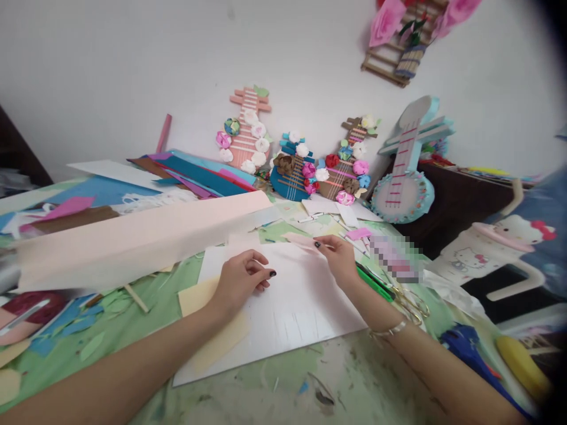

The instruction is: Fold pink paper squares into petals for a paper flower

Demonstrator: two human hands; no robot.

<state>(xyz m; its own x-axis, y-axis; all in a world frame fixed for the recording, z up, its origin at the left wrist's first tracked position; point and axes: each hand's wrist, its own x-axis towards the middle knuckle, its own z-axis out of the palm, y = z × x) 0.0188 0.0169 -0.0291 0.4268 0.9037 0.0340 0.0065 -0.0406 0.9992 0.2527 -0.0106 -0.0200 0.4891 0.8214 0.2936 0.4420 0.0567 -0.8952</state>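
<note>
In the right hand (337,260) we had a pale pink paper strip (299,239), pinched by its right end between thumb and fingertips over the far part of a white board (283,319). The left hand (239,277) held nothing that we could see; its fingers curled loosely, thumb apart, above the board's left half. Just beyond it, at the board's far edge, we saw a small pink piece (243,238).

We judged the step in hand to be handling and placing the strip; the next move called for a light grip, the free hand ready to steady the paper, and care not to crease it.

Under the left forearm, yellowish paper (228,339) overlapped the board. To the right lay a green tool (374,283) and gold-handled scissors (398,297). Farther left, a large pale pink sheet (146,236) stretched across the desk (248,395). At the far side, by the wall, we noted flower-trimmed model instruments, including a blue one (290,182).
</note>
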